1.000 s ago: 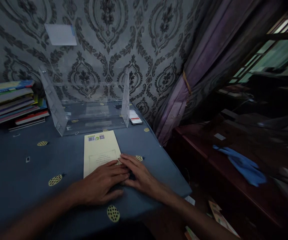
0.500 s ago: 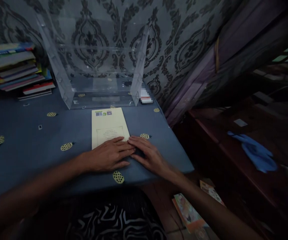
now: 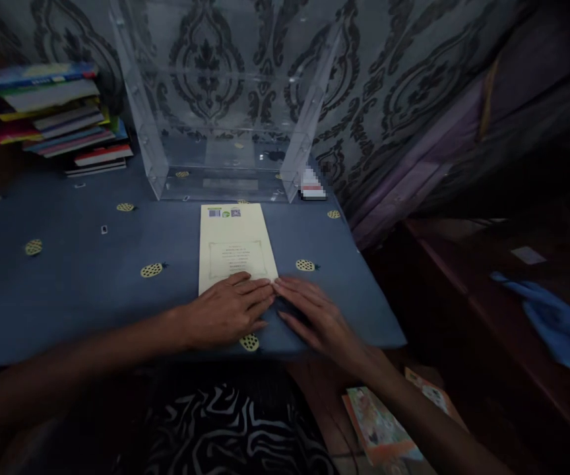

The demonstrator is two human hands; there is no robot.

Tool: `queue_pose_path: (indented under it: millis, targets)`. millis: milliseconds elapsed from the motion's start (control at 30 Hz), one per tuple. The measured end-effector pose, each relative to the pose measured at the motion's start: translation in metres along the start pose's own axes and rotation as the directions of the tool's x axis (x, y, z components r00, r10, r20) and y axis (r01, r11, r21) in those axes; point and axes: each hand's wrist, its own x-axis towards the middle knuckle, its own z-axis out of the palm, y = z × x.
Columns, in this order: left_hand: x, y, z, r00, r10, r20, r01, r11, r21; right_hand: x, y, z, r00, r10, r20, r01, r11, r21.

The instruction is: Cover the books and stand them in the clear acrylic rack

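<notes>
A cream-coloured book [image 3: 230, 231] lies closed and flat on the blue tablecloth, a barcode and small logos at its far end and a framed block of print lower down. My left hand [image 3: 233, 307] rests flat across its near end, fingers stretched out to the right. At the book's near right corner, the fingertips of my right hand [image 3: 312, 313] meet those of the left; its fingers are extended and the thumb is held apart. The near edge of the book is hidden under my left hand.
Behind the book stands a clear plastic rack [image 3: 225, 165]. A stack of books [image 3: 72, 122] sits at the back left, and a pixelated item [image 3: 312, 185] is beside the rack. Off to the right are a blue cloth [image 3: 552, 320] and, lower down, a colourful booklet [image 3: 381, 422].
The view has shifted, so the table and things on it appear farther right. My right hand's thumb is now farther from my left hand. The book still lies flat under my left hand.
</notes>
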Motion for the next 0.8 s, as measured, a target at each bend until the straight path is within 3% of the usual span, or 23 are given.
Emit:
queue_pose_path:
  millis: [267,633,800]
  targets:
    - [-0.024,0.016,-0.005,0.99,-0.132,-0.044,0.135,0.989,0.059,0.002,-0.004,0.001,1.0,0.002,0.01,-0.001,0.995,-0.095]
    - [-0.078,0.032,-0.014,0.93,-0.338,-0.148,0.359,0.92,0.155,0.008,-0.003,0.0,0.998,-0.062,-0.009,0.06,0.987,-0.146]
    - [-0.088,0.035,-0.014,0.91,-0.356,-0.214,0.396,0.9,0.183,0.025,-0.019,0.001,0.995,-0.077,0.068,0.086,0.985,-0.147]
